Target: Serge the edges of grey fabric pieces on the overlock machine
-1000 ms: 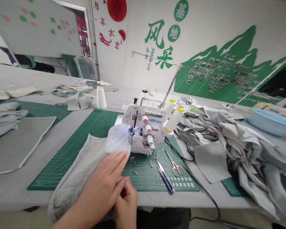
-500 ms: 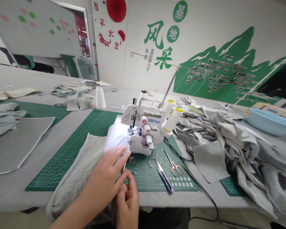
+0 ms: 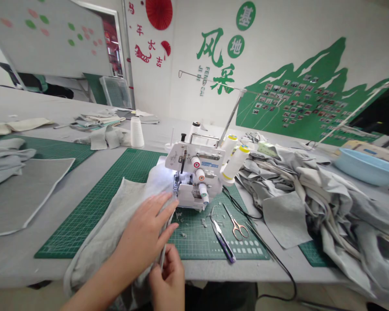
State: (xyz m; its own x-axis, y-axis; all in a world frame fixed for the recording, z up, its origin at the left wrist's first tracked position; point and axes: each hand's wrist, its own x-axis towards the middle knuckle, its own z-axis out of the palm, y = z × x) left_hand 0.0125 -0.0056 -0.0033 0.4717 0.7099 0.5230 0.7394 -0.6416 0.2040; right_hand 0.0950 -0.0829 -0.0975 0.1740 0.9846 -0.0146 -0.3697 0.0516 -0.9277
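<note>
A white sewing machine (image 3: pixel 194 172) with its lamp lit stands on the green cutting mat (image 3: pixel 129 162). Grey cloth (image 3: pixel 116 224) runs from the table's front edge up to the machine's needle area. My left hand (image 3: pixel 145 229) lies on this cloth just in front of the machine, fingers stretched and thumb apart. Lower down, at the table edge, my right hand (image 3: pixel 169 276) pinches the cloth's right edge between thumb and curled fingers.
Scissors (image 3: pixel 240 229) and purple-handled snips (image 3: pixel 225 246) lie right of the machine, near black cables (image 3: pixel 272 250). Heaped grey cloth (image 3: pixel 311 185) and a blue basin (image 3: pixel 369 166) are at the right. A thread cone (image 3: pixel 136 132) and cloth pieces (image 3: pixel 48 185) are at the left.
My right hand has moved slightly down and left, away from my left hand, along the cloth edge. My left thumb has spread upward, and the cloth has shifted slightly toward the machine.
</note>
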